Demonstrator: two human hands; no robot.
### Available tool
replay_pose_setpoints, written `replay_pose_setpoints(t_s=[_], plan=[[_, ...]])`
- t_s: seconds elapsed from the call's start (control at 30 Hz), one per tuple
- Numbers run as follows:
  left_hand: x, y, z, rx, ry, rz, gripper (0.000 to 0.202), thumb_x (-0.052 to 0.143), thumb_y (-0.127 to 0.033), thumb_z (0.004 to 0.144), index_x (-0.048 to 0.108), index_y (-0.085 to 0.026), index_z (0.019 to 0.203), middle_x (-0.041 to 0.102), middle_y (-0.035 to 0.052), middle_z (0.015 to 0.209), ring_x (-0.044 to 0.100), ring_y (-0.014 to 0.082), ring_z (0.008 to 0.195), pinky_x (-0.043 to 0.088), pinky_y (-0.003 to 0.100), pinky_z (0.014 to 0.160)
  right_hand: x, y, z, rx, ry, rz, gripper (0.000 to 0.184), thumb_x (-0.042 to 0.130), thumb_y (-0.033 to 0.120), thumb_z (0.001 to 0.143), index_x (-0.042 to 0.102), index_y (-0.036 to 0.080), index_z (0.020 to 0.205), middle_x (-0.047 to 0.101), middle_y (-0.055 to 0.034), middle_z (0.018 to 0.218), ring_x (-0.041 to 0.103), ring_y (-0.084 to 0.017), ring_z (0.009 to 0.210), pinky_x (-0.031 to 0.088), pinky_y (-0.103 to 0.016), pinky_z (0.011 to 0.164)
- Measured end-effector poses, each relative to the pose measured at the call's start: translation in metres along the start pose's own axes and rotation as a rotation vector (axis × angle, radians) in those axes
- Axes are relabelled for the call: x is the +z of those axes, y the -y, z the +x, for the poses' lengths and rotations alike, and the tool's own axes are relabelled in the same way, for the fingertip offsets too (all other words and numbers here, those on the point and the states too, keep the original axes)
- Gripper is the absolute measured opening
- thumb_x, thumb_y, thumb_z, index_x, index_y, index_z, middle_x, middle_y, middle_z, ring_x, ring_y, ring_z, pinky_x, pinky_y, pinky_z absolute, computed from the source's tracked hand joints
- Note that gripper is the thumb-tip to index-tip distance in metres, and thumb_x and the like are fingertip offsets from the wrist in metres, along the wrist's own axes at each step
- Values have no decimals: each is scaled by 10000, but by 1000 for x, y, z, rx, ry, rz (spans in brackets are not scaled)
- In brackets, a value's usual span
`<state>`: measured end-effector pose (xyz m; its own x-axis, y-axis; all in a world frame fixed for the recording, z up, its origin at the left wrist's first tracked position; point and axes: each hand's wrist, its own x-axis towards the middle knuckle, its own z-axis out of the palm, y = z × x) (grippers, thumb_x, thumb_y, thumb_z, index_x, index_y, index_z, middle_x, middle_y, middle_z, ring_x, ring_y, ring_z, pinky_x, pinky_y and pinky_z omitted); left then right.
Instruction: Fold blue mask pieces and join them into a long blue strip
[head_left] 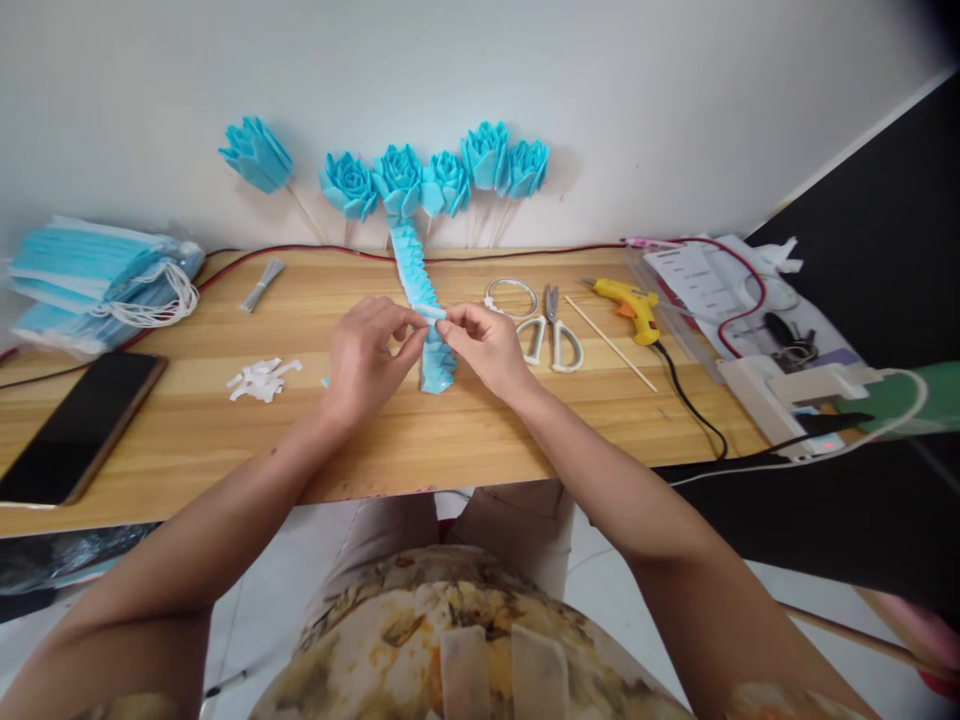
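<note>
A long light-blue pleated strip (411, 265), its folds zigzagging along its length, lies on the wooden table from the flowers at the wall toward me. Both hands meet over its nearer part. With thumb and forefinger, my left hand (366, 355) pinches a small folded piece of the strip from the left. From the right, my right hand (489, 345) pinches the same fold, its fingertips almost touching those of the left. The strip's near end (438, 372) shows below the fingers. Scissors with white handles (553, 320) lie open just right of my right hand.
Blue flowers on sticks (397, 180) stand against the wall. Left are face masks (90, 265), a phone (79, 430), white scraps (262, 380) and short grey strips (262, 285). Right are a wire coil (512, 297), thin stick (611, 343), yellow glue gun (628, 305) and power strip (765, 405).
</note>
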<state>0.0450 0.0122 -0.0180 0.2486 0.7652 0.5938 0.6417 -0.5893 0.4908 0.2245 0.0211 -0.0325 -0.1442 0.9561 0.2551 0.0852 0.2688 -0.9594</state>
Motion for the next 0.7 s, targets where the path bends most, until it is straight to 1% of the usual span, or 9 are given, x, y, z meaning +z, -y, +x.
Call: replay_pose_setpoints(t_s=[0.13, 0.2, 0.3, 0.33, 0.4, 0.5, 0.6, 0.7], plan=[[7, 5, -2, 6, -88, -60, 91, 670, -166, 857, 633, -213, 789, 572, -22, 674, 517, 147, 659, 394, 312, 678, 2, 3, -1, -46, -16, -61, 210, 670, 402, 797, 635, 197, 769, 610, 18, 695, 526, -112, 633, 432, -256, 600], [9, 5, -4, 5, -130, -108, 91, 690, -149, 833, 624, -210, 816, 561, -38, 661, 492, 127, 620, 382, 292, 645, 2, 4, -1, -64, -38, -92, 201, 663, 392, 802, 641, 195, 771, 630, 14, 703, 532, -111, 631, 433, -254, 599], [8, 2, -4, -57, -164, -262, 105, 698, -197, 848, 630, -210, 928, 546, -61, 637, 454, 102, 562, 368, 257, 582, 1, 4, -2, -64, -75, -123, 189, 662, 382, 814, 648, 198, 775, 659, 11, 716, 539, -107, 621, 438, -252, 600], [7, 1, -4, -86, -170, -316, 86, 685, -226, 869, 635, -206, 936, 550, -60, 632, 452, 97, 552, 363, 248, 563, 1, 4, -2, -62, -82, -124, 189, 664, 381, 818, 650, 198, 774, 664, 11, 717, 539, -104, 613, 436, -251, 595], [5, -1, -3, -129, -164, -368, 75, 650, -268, 908, 654, -196, 888, 584, -42, 644, 463, 92, 554, 362, 240, 546, 0, 4, -1, -62, -88, -118, 190, 667, 379, 823, 651, 196, 772, 665, 14, 711, 535, -100, 592, 429, -247, 575], [2, -2, -2, -94, -135, -295, 119, 646, -241, 901, 693, -184, 807, 615, -20, 655, 480, 96, 578, 373, 247, 567, 1, 4, -2, -80, -90, -126, 176, 666, 357, 831, 653, 193, 768, 666, 15, 702, 545, -101, 589, 428, -243, 562], [1, 0, -1, -37, -116, -175, 110, 651, -212, 885, 734, -189, 816, 582, -21, 624, 500, 112, 601, 378, 267, 600, 2, 3, -2, -94, -78, -154, 135, 664, 316, 843, 666, 191, 791, 686, 9, 729, 579, -111, 630, 454, -246, 591], [3, 2, -2, -33, -99, -113, 107, 654, -206, 882, 750, -199, 836, 563, -22, 621, 503, 121, 602, 379, 283, 617, 4, 2, -3, -103, -63, -179, 113, 663, 296, 856, 673, 194, 808, 689, 9, 739, 593, -116, 654, 468, -249, 608]])
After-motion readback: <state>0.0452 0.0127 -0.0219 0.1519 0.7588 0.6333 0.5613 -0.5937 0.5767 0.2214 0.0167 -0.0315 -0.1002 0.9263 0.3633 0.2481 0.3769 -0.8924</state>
